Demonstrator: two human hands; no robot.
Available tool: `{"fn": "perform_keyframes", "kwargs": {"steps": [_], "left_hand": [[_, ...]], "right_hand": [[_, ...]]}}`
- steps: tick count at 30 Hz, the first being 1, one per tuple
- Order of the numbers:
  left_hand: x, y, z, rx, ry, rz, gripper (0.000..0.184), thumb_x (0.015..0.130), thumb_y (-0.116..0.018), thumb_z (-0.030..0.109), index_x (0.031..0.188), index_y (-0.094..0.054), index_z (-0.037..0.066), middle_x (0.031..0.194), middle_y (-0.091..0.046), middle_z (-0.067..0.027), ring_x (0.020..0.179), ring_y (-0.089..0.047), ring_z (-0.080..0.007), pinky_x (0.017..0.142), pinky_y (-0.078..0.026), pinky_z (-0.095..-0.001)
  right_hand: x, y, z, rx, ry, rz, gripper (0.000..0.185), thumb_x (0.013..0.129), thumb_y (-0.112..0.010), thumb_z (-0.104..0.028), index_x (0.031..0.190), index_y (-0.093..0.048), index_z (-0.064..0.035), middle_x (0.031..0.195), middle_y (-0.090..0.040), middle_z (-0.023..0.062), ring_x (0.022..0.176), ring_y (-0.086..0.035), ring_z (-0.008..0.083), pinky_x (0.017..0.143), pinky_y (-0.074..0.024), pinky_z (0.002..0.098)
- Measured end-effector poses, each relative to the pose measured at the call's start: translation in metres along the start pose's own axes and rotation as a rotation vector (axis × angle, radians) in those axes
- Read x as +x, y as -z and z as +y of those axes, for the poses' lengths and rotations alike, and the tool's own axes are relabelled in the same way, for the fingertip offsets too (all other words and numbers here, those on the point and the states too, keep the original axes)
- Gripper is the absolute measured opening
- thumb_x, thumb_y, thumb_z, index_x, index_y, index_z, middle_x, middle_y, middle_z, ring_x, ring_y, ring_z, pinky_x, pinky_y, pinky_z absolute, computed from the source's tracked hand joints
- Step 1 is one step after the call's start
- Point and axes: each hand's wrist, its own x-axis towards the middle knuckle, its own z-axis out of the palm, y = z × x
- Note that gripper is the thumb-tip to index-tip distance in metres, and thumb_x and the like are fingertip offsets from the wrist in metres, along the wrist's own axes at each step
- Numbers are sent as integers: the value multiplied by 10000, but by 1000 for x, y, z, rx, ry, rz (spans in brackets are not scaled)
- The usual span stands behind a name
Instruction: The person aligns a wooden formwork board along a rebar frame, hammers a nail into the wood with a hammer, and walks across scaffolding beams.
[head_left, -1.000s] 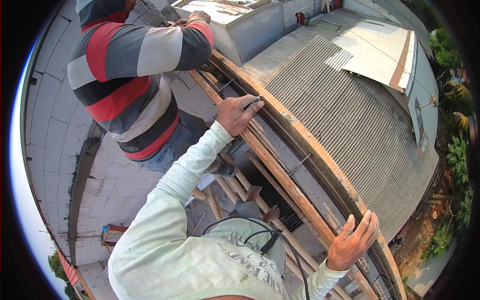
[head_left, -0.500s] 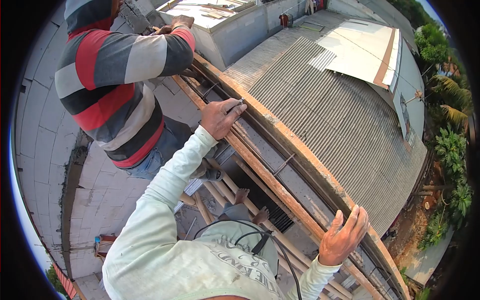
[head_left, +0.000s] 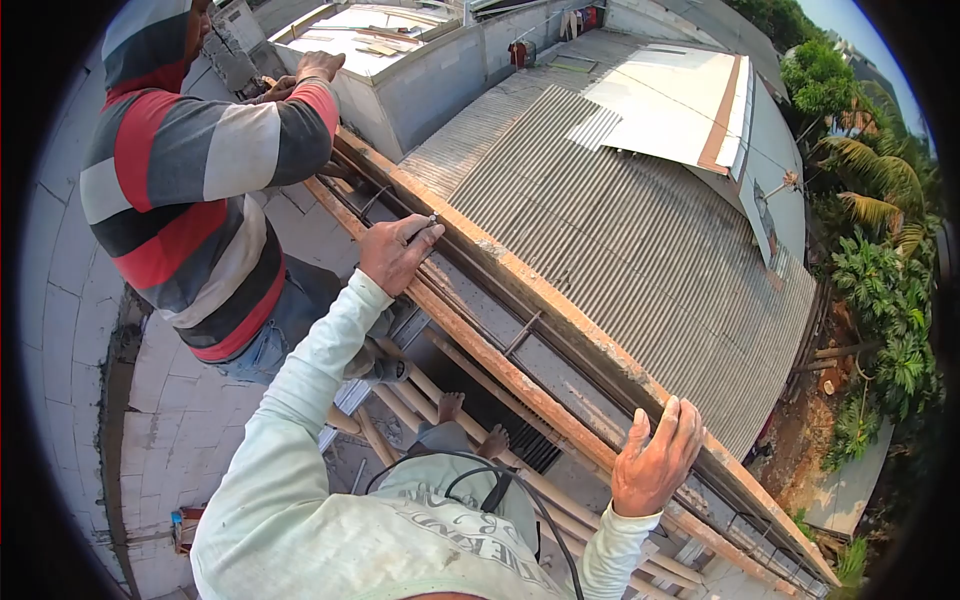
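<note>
A long timber form runs diagonally across the head view, made of an outer board [head_left: 566, 303] and an inner board [head_left: 500, 375] with steel bars [head_left: 523, 334] in the gap between them. My left hand [head_left: 396, 256] is over this gap, at the outer board's inner side. Its thumb and fingers are pinched together, and a tiny pale tip shows at the fingertips, too small to name. Further down the form, my right hand [head_left: 655, 462] lies against the outer board with fingers stretched out and thumb apart, holding nothing.
A co-worker in a striped hooded top [head_left: 190, 190] is at the upper left, hands at the form's far end. Beyond the outer board lies a corrugated roof [head_left: 620, 260]. Bamboo poles [head_left: 400, 410] and my bare feet [head_left: 492, 441] show below. A block wall [head_left: 190, 420] stands left.
The whole view has shifted, so the form, both hands and the co-worker appear further left. Both hands keep about the same places along the boards.
</note>
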Motion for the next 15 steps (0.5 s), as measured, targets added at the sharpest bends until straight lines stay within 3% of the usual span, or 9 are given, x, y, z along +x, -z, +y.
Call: {"fn": "perform_keyframes", "kwargs": {"steps": [15], "left_hand": [[-1,2,-2,15,-28,7,293,923,-629,298,887,-658,8,687,-620,-164,607,-624,-298,584,-473,-367]], "right_hand": [[1,1,0,7,20,5,463,939,-566,-273,1271,-521,46,1278,-494,192,1265,-441,364,1121,-309,547]]}}
